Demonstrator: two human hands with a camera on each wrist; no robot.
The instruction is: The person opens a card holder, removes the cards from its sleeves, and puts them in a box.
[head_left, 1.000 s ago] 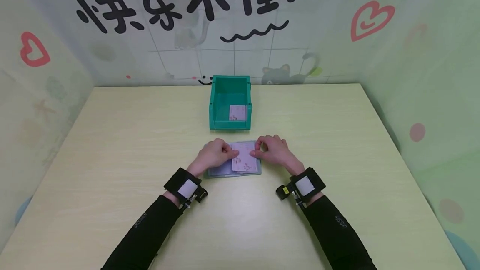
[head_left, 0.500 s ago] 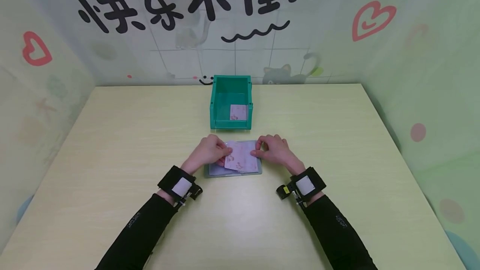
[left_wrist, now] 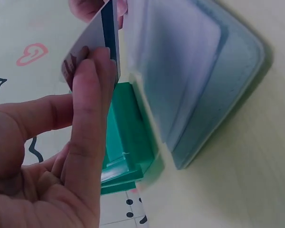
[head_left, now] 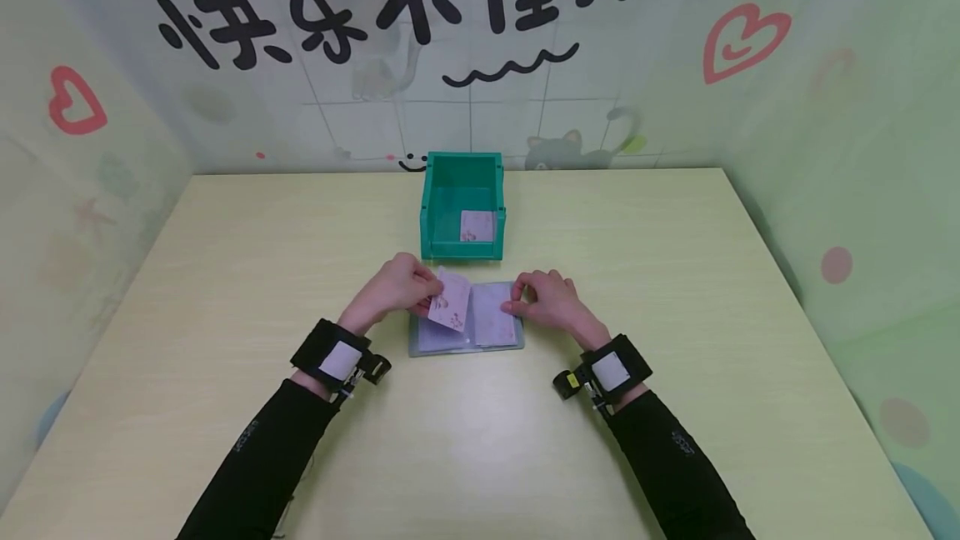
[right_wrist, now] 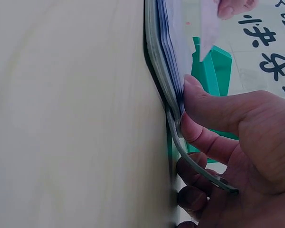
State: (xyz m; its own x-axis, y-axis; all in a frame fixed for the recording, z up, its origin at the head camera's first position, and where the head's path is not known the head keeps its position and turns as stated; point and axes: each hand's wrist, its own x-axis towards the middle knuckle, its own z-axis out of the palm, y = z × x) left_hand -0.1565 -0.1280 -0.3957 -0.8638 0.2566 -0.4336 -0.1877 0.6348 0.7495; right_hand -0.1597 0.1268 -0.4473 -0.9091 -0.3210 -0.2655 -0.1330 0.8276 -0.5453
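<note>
A small pink-lilac card (head_left: 450, 300) with a printed motif is pinched by my left hand (head_left: 397, 283) above the left half of an open card holder (head_left: 495, 319). In the left wrist view a dark stripe shows on the card's back (left_wrist: 110, 35), tilted up and apart from the sleeves (left_wrist: 180, 61). My right hand (head_left: 551, 300) grips the holder's right edge. The right wrist view shows the thumb (right_wrist: 197, 97) on top of the stacked sleeves and a finger at their edge, with a thin grey strap (right_wrist: 194, 164) hanging past the curled fingers.
Behind the holder stands a green bin (head_left: 461, 250), with another pink card (head_left: 477, 226) lying inside. The pale wooden table (head_left: 480, 440) runs back to a printed wall, with side walls left and right.
My left hand has drawn the card leftward and up from the holder's right half, uncovering the sleeve there. The right hand keeps its place at the edge.
</note>
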